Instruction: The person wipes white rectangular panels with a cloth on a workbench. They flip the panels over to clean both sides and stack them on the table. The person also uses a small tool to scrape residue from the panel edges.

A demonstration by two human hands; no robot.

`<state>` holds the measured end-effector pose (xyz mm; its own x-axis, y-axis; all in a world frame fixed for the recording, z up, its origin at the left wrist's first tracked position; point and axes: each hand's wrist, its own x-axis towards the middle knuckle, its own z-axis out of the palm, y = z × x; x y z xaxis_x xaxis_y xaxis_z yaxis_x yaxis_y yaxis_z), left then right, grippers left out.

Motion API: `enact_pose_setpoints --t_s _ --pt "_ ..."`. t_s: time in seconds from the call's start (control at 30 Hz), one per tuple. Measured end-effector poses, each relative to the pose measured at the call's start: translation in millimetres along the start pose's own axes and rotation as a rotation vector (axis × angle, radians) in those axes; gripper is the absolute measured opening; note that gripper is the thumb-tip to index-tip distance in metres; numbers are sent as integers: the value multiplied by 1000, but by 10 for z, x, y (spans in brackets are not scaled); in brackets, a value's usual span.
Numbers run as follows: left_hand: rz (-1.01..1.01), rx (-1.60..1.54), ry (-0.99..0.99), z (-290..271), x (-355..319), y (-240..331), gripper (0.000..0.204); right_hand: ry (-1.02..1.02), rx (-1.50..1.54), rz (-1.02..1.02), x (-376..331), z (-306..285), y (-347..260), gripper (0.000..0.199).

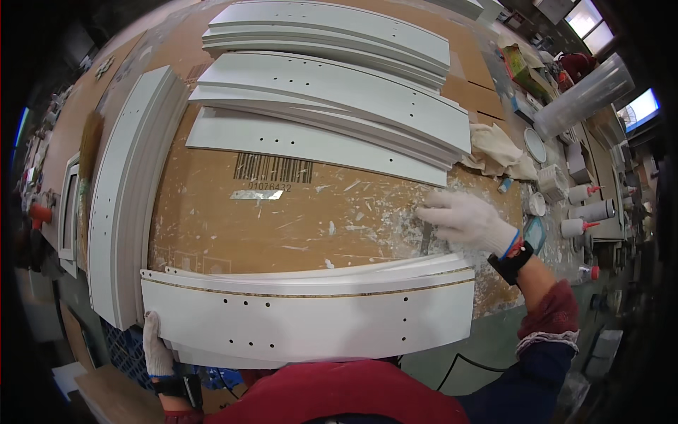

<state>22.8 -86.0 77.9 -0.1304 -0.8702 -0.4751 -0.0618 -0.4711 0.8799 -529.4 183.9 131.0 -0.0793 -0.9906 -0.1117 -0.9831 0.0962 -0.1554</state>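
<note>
My left hand (157,348), in a white knit glove, grips the left end of a white drilled board (318,318) at the table's near edge. The board has a thin brown groove along its far side and lies on more white boards, their edges showing beneath it. My right hand (467,220), gloved too, hovers past the board's far right corner, fingers stretched left and slightly bent. Just under those fingers is a narrow dark strip-like thing (426,239); its kind and whether I touch it cannot be made out.
Stacks of white boards stand at the far side (332,78) and at the left (127,191). White flakes litter the cardboard (282,240), where a small pale strip (257,194) lies. On the right are a crumpled cloth (498,152), a clear roll (586,95) and red-tipped bottles (575,227).
</note>
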Motion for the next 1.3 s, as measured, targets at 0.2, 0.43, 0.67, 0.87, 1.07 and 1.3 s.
enact_pose_setpoints --t_s 0.2,0.43,0.67,0.87,1.07,1.3 --pt "-11 11 -7 21 -11 16 42 110 -134 -149 -233 544 174 25" --pt "-4 -47 -15 104 -93 12 44 144 17 450 -1013 719 298 14" --pt "-43 -83 102 276 -287 60 43 -15 -161 941 -1206 581 292 21" --pt "-111 -189 112 193 -331 -8 42 188 75 202 447 -326 -96 15" --pt "-117 -214 90 -122 -173 -238 42 -135 -40 -459 2224 140 -1274 26" --pt "-120 -184 117 65 -329 -128 43 -306 -99 -262 2832 551 -1669 24"
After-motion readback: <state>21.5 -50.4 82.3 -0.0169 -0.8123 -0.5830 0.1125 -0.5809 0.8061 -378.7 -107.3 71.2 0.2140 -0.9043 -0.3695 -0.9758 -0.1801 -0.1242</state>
